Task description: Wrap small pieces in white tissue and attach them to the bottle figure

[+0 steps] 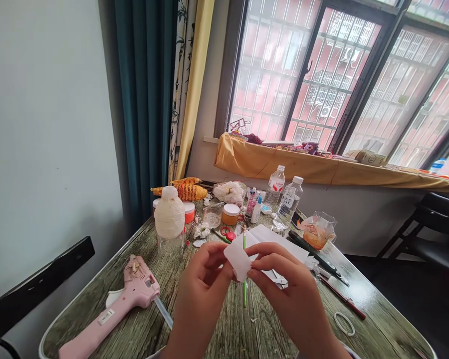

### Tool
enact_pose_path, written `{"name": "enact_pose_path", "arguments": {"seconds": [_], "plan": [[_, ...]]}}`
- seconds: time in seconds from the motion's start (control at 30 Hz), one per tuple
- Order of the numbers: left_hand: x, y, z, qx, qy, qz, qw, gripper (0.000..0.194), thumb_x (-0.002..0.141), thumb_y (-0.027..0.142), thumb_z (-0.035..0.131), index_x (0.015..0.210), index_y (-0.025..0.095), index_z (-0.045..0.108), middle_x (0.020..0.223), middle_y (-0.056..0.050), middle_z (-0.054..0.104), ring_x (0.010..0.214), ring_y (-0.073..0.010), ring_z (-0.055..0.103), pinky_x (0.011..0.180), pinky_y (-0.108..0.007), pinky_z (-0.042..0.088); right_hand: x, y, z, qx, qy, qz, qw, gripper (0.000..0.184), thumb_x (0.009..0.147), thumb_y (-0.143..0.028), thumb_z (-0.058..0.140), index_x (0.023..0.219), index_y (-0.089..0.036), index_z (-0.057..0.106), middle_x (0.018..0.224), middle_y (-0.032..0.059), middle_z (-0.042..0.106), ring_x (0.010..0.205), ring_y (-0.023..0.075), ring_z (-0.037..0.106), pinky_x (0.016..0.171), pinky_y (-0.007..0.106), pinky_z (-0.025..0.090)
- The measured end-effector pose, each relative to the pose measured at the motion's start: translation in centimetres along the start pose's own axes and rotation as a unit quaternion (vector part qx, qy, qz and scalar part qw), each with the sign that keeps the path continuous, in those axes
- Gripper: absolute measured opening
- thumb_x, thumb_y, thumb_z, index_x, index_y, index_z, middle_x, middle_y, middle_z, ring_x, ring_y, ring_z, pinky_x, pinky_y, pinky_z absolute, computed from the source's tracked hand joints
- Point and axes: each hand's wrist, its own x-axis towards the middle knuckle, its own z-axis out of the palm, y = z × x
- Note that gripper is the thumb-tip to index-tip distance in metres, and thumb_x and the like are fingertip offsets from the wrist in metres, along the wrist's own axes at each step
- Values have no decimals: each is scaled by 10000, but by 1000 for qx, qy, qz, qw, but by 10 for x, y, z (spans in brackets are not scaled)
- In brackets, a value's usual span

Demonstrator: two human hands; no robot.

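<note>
Between both hands, above the near part of the wooden-topped table [224, 329], is a small curved piece of white paper [238, 261]. My left hand [208, 279] pinches its left side with thumb and fingers. From the other side, my right hand [284, 279] grips the right edge between thumb and fingertips. A thin green paintbrush [244, 294] appears upright behind the paper; whether it touches the paper I cannot tell. Behind my right hand lie larger white paper sheets [271, 238] and scissors [279, 280], partly hidden by the fingers.
A pink glue gun [112, 309] lies at left, near a cream wrapped form [169, 214] on a clear jar. Farther back stand paint jars [230, 215] and two plastic bottles [289, 204]. At right are a cup of orange liquid [317, 232], a dark-handled tool [318, 257] and a white ring [344, 324].
</note>
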Motion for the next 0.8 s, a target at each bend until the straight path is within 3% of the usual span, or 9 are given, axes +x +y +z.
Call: {"name": "enact_pose_path", "arguments": {"seconds": [0.1, 0.23, 0.33, 0.43, 0.57, 0.8], "plan": [[2, -4, -5, 38, -4, 14, 999, 183, 732, 252, 710, 914, 235, 705, 802, -11, 769, 671, -189, 711, 618, -274, 562, -3, 0, 2, -29, 13, -19, 999, 148, 905, -123, 605, 809, -233, 626, 969, -9, 708, 832, 139, 663, 730, 235, 531], [4, -7, -11, 164, -17, 89, 982, 45, 738, 268, 725, 776, 256, 745, 735, -1, 764, 666, -188, 699, 614, -255, 537, -3, -4, 6, -55, 26, -31, 998, 39, 900, -213, 643, 936, -227, 648, 954, 15, 703, 851, 165, 663, 737, 260, 548], [4, -8, -13, 198, -22, 104, 974, 56, 744, 294, 728, 706, 254, 733, 660, 5, 747, 612, -186, 682, 581, -250, 513, -2, -5, 7, -59, 33, -44, 997, 79, 893, -192, 660, 822, -220, 638, 860, -7, 689, 756, 136, 655, 672, 212, 535], [5, -10, -15, 175, -52, 88, 979, 99, 775, 323, 706, 722, 244, 735, 657, -1, 737, 601, -183, 672, 556, -240, 499, -1, -4, 5, -43, 39, -31, 998, 177, 914, -149, 617, 752, -220, 619, 790, -28, 680, 683, 109, 647, 627, 169, 521], [7, -13, -15, 123, -132, 43, 983, 169, 792, 344, 698, 905, 237, 764, 790, -30, 769, 670, -191, 683, 566, -228, 501, -1, 1, 3, -38, 11, -38, 998, 206, 933, -130, 566, 744, -211, 579, 725, -24, 646, 634, 117, 618, 575, 183, 506], [6, -9, -8, 75, -134, -44, 987, 148, 760, 294, 709, 890, 231, 742, 819, -31, 768, 760, -201, 698, 649, -238, 530, -3, 11, 3, -68, 35, -77, 994, 180, 939, -76, 476, 831, -210, 529, 764, -23, 616, 679, 109, 585, 618, 189, 472]]}}
